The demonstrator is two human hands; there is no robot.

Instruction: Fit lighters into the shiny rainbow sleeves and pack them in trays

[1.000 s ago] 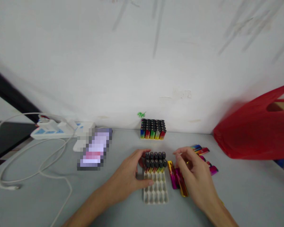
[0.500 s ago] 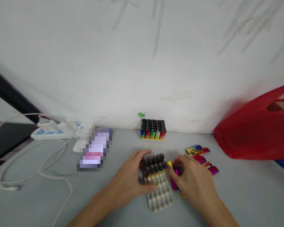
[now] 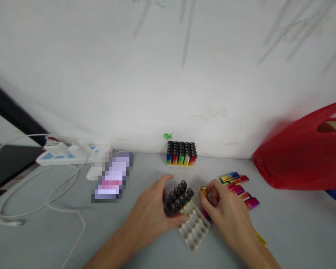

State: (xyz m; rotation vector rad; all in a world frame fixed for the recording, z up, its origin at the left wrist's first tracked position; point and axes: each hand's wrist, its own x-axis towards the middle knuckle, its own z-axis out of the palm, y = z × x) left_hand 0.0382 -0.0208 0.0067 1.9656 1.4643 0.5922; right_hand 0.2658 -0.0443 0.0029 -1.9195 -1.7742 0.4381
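Note:
My left hand [image 3: 154,209] curls round the left side of a pale lighter tray [image 3: 196,226] with rows of small cells. Two rows of black-topped lighters [image 3: 177,196] stand upright at the tray's far end, against my left fingers and thumb. The tray's near cells are bare. To the right of it, my right hand [image 3: 225,209] pinches a gold lighter [image 3: 203,190] between thumb and fingers. Part of a purple lighter [image 3: 205,215] shows below the right thumb, mostly hidden.
A full block of coloured lighters [image 3: 181,154] stands by the wall. Several loose lighters [image 3: 238,186] lie on the right, one yellow piece [image 3: 260,238] beside my right wrist. A red bag [image 3: 299,157], a phone [image 3: 113,177], a power strip [image 3: 64,154] and white cables [image 3: 47,203] surround the area.
The tray has turned, its near end swinging right and its filled rows left. My right hand now has the gold lighter raised between its fingers. A yellow piece shows by the right wrist.

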